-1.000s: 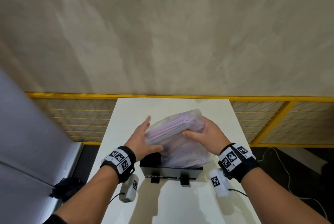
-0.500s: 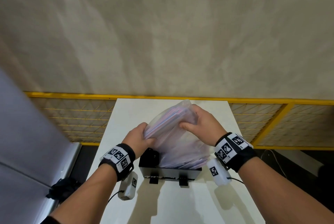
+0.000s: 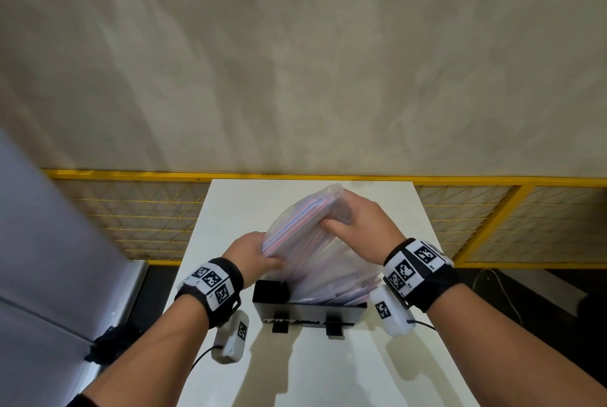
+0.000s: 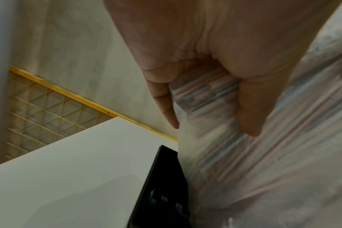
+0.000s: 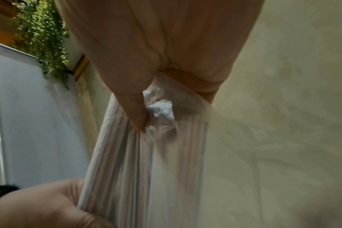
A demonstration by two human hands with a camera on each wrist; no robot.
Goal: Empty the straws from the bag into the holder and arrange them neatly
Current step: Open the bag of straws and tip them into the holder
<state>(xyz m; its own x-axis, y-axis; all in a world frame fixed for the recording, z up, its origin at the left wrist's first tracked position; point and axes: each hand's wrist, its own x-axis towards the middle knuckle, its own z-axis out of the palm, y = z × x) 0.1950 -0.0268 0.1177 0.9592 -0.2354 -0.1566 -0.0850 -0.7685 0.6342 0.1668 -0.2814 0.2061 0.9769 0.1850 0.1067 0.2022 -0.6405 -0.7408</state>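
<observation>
A clear plastic bag (image 3: 312,242) full of wrapped straws (image 3: 295,226) with red and blue stripes stands tilted, its mouth down in the black holder (image 3: 308,313) on the white table (image 3: 230,209). My left hand (image 3: 253,252) grips the bag's lower left side, thumb on the front; the left wrist view shows its fingers (image 4: 250,108) curled round the bag (image 4: 263,169) above the holder (image 4: 162,185). My right hand (image 3: 358,222) grips the bag's raised closed end; the right wrist view shows its thumb pinching the crumpled plastic (image 5: 158,123). Straw ends (image 3: 348,291) spill into the holder.
The holder sits near the table's front middle, with two black feet (image 3: 335,329) at its front. A yellow mesh fence (image 3: 138,219) runs behind and beside the table. A grey panel (image 3: 49,259) stands at the left, a cable (image 3: 505,295) lies on the dark floor at right.
Both hands raised and tipped the bag steeper over the holder. The left hand went from open against the bag to gripping it. More straws have slid down toward the holder.
</observation>
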